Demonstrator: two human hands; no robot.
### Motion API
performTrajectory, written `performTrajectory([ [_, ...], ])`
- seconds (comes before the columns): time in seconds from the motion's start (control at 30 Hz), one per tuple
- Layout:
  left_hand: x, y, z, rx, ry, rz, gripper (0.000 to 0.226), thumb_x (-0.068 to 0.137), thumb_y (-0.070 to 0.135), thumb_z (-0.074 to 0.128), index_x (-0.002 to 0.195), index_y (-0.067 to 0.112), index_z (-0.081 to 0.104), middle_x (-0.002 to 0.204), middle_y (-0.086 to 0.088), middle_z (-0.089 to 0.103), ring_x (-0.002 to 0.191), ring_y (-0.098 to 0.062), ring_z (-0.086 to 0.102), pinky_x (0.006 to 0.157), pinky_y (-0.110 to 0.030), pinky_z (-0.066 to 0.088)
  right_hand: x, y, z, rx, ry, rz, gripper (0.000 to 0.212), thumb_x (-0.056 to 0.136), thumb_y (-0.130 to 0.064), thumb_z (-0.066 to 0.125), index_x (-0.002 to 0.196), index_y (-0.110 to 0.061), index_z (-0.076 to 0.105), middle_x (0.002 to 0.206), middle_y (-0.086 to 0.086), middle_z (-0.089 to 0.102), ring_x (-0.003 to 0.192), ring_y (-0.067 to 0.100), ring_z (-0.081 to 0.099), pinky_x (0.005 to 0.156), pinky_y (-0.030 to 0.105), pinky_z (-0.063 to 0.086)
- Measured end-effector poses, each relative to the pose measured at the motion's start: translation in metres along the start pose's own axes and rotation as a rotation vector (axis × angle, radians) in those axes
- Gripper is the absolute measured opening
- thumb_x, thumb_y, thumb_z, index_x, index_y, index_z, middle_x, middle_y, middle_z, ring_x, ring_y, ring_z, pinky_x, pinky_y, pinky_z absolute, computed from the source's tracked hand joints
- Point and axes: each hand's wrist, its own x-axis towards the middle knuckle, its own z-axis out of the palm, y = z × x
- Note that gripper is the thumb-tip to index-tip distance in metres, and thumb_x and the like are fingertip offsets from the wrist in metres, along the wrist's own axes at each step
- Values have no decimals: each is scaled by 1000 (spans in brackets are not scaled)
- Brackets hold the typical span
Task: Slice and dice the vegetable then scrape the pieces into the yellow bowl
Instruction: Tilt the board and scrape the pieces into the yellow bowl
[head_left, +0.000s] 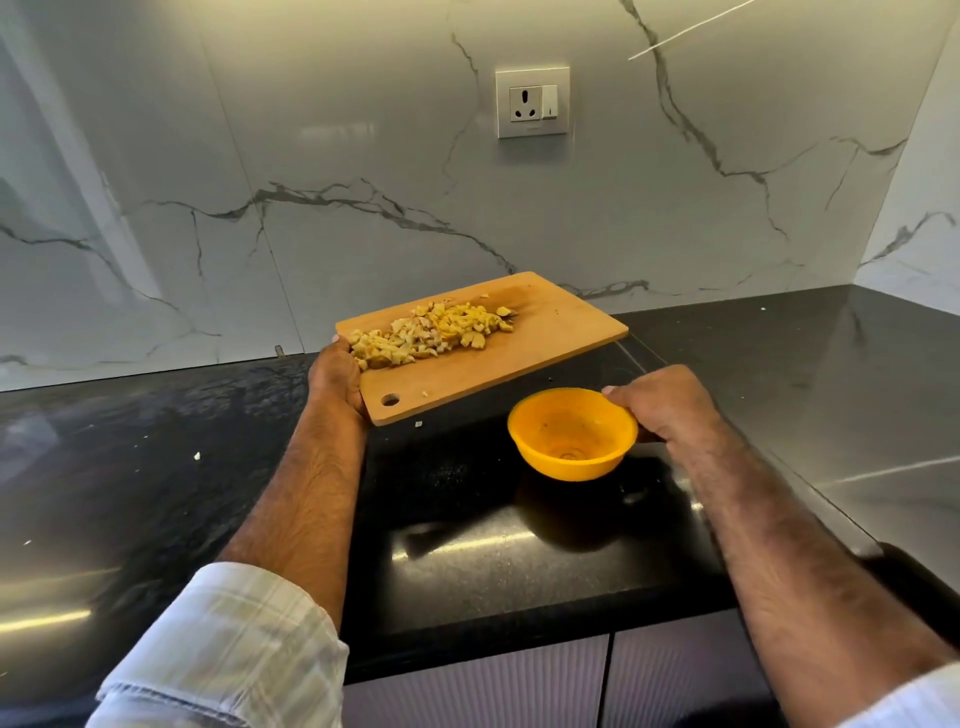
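A wooden cutting board (545, 338) is lifted off the black counter, and my left hand (335, 376) grips its left end near the hanging hole. A heap of pale yellow diced vegetable pieces (434, 332) lies on the board's left half. To the right and slightly nearer, my right hand (667, 405) holds the rim of an empty yellow bowl (571, 434), which hangs above the counter. The bowl sits just below the board's near edge. No knife is in view.
The dark glossy counter (493, 545) runs left and right, with a few stray vegetable bits (196, 456) on it. A marble wall with a power socket (532, 101) rises behind. Cabinet doors (571, 686) show below the counter's front edge.
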Motion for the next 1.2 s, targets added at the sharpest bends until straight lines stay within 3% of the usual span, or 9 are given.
performTrajectory([
  [0.1, 5, 5, -8, -70, 13, -64, 39, 109, 46, 48, 121, 16, 71, 109, -12, 79, 90, -33, 79, 69, -54, 65, -11, -10, 21, -52, -49, -75, 36, 85, -40, 83, 104, -10, 77, 100, 6, 71, 94, 22, 64, 79, 35, 48],
  [0.37, 8, 3, -18, -71, 45, -35, 33, 107, 41, 53, 116, 16, 72, 103, -11, 80, 85, -31, 80, 79, -61, 63, -30, -28, 50, -100, -144, -128, 34, 83, -45, 82, 95, -13, 77, 84, 5, 77, 80, 23, 74, 76, 40, 62],
  [0.5, 13, -2, -16, -64, 21, -54, 34, 107, 41, 54, 118, 15, 72, 105, -12, 80, 87, -31, 80, 79, -60, 64, -44, -36, 27, -234, 132, -394, 35, 87, -41, 73, 69, -10, 74, 60, 11, 68, 47, 22, 60, 49, 24, 46],
  [0.6, 10, -6, -10, -58, 16, -51, 30, 108, 35, 54, 116, 11, 69, 103, -12, 78, 88, -30, 78, 81, -56, 64, -48, -54, 15, -155, 318, -664, 38, 88, -34, 69, 58, -13, 60, 48, 2, 53, 42, 19, 46, 49, 20, 33],
  [0.7, 13, -11, -4, -47, -1, -63, 31, 108, 35, 56, 117, 10, 70, 104, -13, 79, 91, -31, 79, 83, -59, 63, -32, -75, 29, -188, 139, -864, 27, 89, -49, 72, 90, -22, 72, 84, -6, 66, 74, 10, 63, 66, 28, 50],
  [0.77, 12, -12, -3, -46, -22, -69, 31, 108, 36, 56, 114, 10, 72, 104, -13, 80, 92, -31, 79, 85, -59, 63, -16, -84, 46, -374, -99, -837, 67, 82, -69, 70, 138, -34, 57, 140, 2, 53, 127, 22, 55, 98, 45, 53],
  [0.83, 15, -14, -2, -18, -34, -67, 34, 108, 38, 55, 114, 10, 73, 106, -13, 80, 91, -31, 79, 85, -58, 63, -5, -94, 61, -580, -250, -757, 103, 74, -85, 65, 159, -44, 23, 169, 2, 18, 154, 32, 23, 118, 57, 35],
  [1.0, 22, -15, -3, -12, -60, -82, 38, 107, 41, 55, 116, 9, 73, 108, -15, 79, 94, -32, 79, 89, -59, 62, 9, -116, 90, -792, -382, -769, 119, 66, -95, 59, 159, -52, -1, 172, -3, 1, 158, 33, 10, 122, 58, 22],
  [1.2, 22, -16, -1, -33, -104, -104, 38, 107, 42, 55, 115, 9, 71, 107, -16, 79, 95, -33, 78, 83, -54, 64, 23, -118, 106, -708, -389, -824, 99, 68, -97, 51, 154, -58, 23, 167, -5, 24, 154, 26, 23, 122, 55, 25],
])
